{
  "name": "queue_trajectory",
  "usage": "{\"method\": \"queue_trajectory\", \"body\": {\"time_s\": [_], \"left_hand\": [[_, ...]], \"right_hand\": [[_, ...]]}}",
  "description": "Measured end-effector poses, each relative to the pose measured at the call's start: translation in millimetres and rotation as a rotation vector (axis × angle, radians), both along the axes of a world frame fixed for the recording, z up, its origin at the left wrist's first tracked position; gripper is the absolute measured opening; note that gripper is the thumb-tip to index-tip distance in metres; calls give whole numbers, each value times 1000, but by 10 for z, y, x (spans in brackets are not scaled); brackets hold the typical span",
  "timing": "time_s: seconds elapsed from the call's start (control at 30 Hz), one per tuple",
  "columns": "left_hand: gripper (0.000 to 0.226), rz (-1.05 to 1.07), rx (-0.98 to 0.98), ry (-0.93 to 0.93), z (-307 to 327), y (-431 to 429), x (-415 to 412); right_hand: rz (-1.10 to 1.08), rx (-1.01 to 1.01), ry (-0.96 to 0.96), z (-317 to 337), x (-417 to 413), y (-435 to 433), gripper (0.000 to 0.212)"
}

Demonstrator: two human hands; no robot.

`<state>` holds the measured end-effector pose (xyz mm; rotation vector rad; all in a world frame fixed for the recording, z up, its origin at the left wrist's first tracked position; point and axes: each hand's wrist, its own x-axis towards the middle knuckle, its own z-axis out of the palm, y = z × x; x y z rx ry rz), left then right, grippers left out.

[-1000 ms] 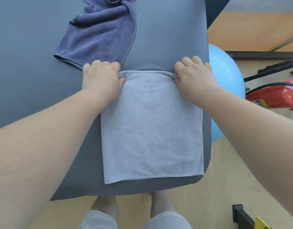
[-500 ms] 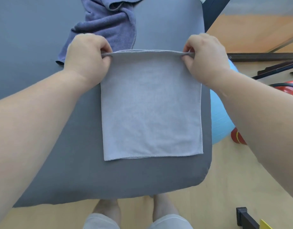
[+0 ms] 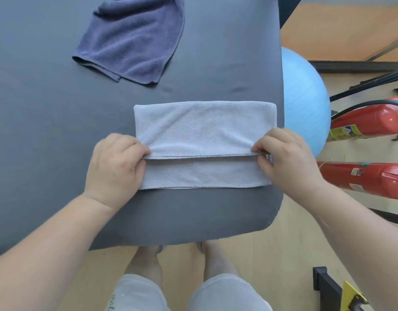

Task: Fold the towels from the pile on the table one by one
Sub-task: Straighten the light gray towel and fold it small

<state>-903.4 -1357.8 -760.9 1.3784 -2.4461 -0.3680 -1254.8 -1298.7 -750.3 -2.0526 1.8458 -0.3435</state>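
A light grey towel [image 3: 202,129] lies on the dark grey table [image 3: 47,135] near its right edge. Its far half is folded over toward me, and the folded edge stops short of the near hem, leaving a strip uncovered. My left hand [image 3: 117,162] pinches the left end of that folded edge. The right end is pinched by my right hand [image 3: 285,158]. A crumpled dark blue towel [image 3: 135,39] lies farther back on the table, apart from both hands.
The table's rounded corner [image 3: 272,218] is just right of the towel. Beside the table sit a light blue exercise ball [image 3: 305,102] and two red fire extinguishers [image 3: 368,178] on the wooden floor. My legs stand at the near edge.
Both hands lifted the towel's far edge and carried it toward me, folding the towel over itself. The edge now sits low, close to the near hem.
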Motion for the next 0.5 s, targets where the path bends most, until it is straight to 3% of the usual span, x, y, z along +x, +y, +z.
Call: {"method": "queue_trajectory", "body": {"time_s": [0.13,0.37,0.5], "left_hand": [[20,132,-15,39,-63,292,4],[14,214,-146,123,173,397,-85],[13,148,-50,9,-1,547,-36]], "right_hand": [[-68,-4,-51,-1,108,286,23],[-134,-241,-56,198,245,487,16],[-123,-134,62,23,238,608,21]]}}
